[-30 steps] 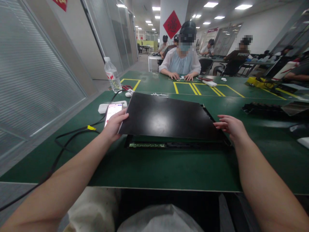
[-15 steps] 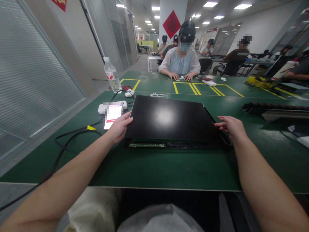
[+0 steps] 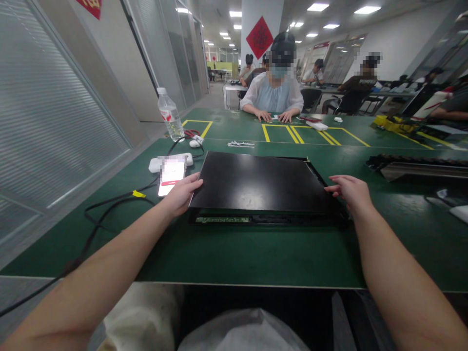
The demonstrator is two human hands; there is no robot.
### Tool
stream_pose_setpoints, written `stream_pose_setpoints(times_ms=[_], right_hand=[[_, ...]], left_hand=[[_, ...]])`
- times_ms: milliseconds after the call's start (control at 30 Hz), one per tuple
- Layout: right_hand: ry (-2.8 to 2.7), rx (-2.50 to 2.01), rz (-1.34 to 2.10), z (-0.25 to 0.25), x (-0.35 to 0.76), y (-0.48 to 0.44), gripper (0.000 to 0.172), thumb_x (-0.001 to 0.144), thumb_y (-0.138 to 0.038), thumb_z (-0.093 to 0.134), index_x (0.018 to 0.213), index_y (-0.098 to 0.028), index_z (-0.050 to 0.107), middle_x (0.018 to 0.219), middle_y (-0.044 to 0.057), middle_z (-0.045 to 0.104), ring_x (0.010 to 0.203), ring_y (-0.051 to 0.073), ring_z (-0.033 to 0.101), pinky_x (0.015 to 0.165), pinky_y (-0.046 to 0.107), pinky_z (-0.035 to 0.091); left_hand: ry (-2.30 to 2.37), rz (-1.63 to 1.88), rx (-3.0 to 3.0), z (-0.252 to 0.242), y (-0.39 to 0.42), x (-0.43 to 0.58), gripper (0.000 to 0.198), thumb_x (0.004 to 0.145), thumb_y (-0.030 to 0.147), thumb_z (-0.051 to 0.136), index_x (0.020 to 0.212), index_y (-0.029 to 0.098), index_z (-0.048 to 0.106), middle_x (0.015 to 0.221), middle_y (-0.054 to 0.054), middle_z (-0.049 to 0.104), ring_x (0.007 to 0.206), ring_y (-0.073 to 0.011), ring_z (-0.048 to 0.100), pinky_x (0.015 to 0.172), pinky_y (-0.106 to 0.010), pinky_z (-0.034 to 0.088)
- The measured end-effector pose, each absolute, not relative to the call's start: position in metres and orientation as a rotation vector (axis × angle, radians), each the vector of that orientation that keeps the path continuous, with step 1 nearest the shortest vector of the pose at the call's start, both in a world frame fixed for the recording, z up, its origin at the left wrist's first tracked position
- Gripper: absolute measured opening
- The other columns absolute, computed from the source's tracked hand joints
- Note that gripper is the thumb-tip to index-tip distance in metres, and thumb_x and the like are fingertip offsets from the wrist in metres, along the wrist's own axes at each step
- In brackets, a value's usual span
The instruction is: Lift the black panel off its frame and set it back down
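Observation:
A glossy black display panel (image 3: 256, 183) lies tilted over a dark frame (image 3: 292, 221), its left side raised. Along the frame's near side a green circuit board strip (image 3: 222, 220) shows. My left hand (image 3: 183, 194) grips the panel's left edge, thumb on top and the other fingers partly hidden. At the right edge, my right hand (image 3: 349, 192) has its fingertips closed on the panel, beside the frame's right side. Under the panel, most of the frame is hidden.
Left of the panel are a lit phone (image 3: 171, 176), a white power strip (image 3: 186, 159), black cables (image 3: 106, 207) and a water bottle (image 3: 170, 114). A dark long part (image 3: 409, 165) lies right. Across the green table (image 3: 256, 258), a person (image 3: 274, 90) sits with both hands on it.
The panel's far edge has come down and slightly nearer, so the frame's far right corner now shows behind it. Both hands keep nearly the same places.

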State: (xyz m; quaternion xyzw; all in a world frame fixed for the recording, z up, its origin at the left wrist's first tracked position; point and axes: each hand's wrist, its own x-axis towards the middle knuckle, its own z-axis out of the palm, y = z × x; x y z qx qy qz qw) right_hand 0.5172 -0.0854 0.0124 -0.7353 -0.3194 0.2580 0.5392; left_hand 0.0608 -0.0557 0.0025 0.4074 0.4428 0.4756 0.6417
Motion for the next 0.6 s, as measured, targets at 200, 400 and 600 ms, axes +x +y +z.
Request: stream_pose_setpoints(times_ms=[200,400,600], right_hand=[[-0.783,-1.764,0.594,0.0096,0.5206,-0.0844,0.011,0.079,-0.014,0.063,0.08,-0.017,0.073,0.055,0.005,0.068,0.043,0.01,0.052,0.042,0.019,0.038],[-0.827,-1.799,0.57,0.0053,0.526,-0.0826,0.012,0.076,-0.02,0.064,0.083,-0.017,0.074,0.058,0.006,0.07,0.046,0.013,0.055,0.043,0.021,0.04],[-0.811,-1.788,0.53,0.0066,0.5259,-0.0841,0.013,0.072,-0.02,0.065,0.081,-0.017,0.074,0.058,0.007,0.07,0.05,0.014,0.058,0.045,0.023,0.042]], left_hand=[[1.035,1.08,0.882,0.0094,-0.06,0.0671,0.052,0.09,0.001,0.06,0.14,0.012,0.069,0.108,-0.013,0.084,0.075,-0.0214,0.08,0.053,-0.024,0.059],[1.05,1.067,0.887,0.012,-0.0615,0.0674,0.045,0.093,0.001,0.059,0.136,0.009,0.07,0.105,-0.013,0.084,0.072,-0.0195,0.079,0.054,-0.024,0.059],[1.042,1.051,0.903,0.0095,-0.0604,0.0652,0.045,0.093,0.006,0.066,0.137,0.011,0.071,0.113,-0.015,0.083,0.086,-0.0237,0.08,0.065,-0.027,0.061]])
